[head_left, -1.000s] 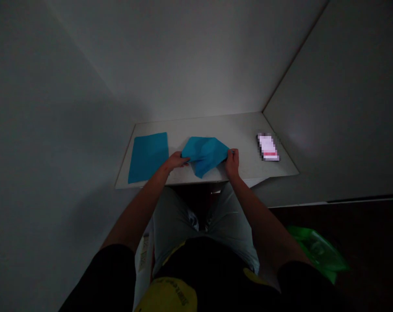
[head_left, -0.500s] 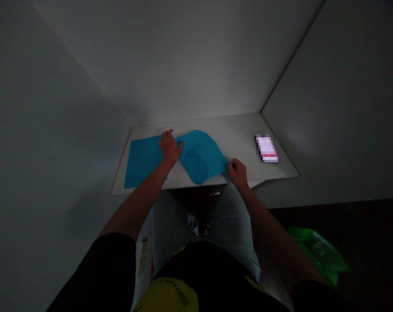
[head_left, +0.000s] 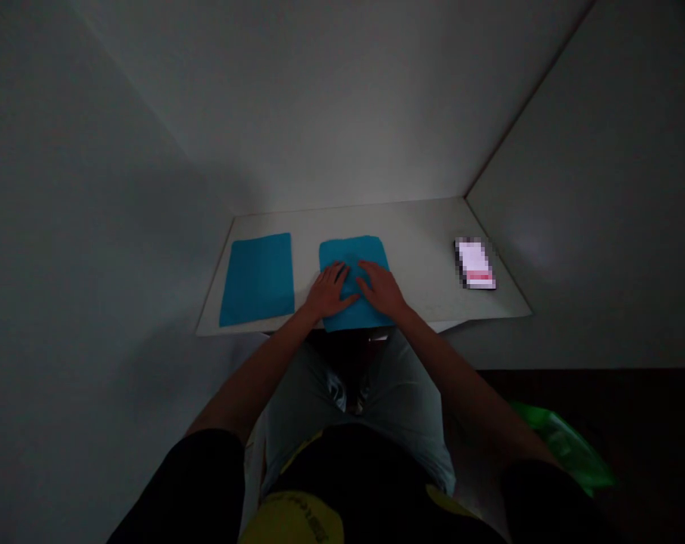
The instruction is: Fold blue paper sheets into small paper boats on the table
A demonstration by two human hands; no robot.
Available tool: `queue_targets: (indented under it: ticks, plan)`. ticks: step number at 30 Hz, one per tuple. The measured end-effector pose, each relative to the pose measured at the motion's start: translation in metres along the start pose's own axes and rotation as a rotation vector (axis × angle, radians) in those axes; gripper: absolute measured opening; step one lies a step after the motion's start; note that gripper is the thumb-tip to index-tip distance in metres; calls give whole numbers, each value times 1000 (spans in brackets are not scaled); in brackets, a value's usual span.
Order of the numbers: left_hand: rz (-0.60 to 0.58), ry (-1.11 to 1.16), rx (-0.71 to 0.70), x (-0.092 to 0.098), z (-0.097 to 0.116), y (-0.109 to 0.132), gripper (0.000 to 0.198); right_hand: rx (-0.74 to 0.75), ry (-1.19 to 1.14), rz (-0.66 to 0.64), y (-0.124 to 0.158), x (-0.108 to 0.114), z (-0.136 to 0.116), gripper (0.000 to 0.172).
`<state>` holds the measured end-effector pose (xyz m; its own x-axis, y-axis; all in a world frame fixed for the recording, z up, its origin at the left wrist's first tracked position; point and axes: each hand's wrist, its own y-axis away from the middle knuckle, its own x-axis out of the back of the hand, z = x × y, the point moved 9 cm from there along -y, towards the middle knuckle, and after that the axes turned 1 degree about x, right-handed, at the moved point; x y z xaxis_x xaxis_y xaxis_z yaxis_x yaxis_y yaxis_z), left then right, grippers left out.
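The left hand (head_left: 331, 291) and right hand (head_left: 382, 289) are now pressing down side by side, fingers spread flat, on a blue cloth (head_left: 351, 253), which is lying squared off instead of loose and angled as before. Its near edge is reaching the front of the white tabletop (head_left: 422, 257). Left of the left hand, a second blue cloth (head_left: 257, 279) is lying flat, just apart. Right of the right hand, bare tabletop is stretching to a pixelated phone (head_left: 475, 264). Below that hand's forearm, a green plastic bag (head_left: 563, 446) is lying beyond the table.
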<state>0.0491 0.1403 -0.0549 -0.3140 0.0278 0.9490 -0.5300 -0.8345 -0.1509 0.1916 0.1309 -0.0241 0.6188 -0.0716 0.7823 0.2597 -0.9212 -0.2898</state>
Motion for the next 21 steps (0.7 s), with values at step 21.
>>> queue_targets:
  ticks: [21]
  plan:
    - [73,93,350,2,-61,-77,73,-26,233,-149,-65,-49,61,76]
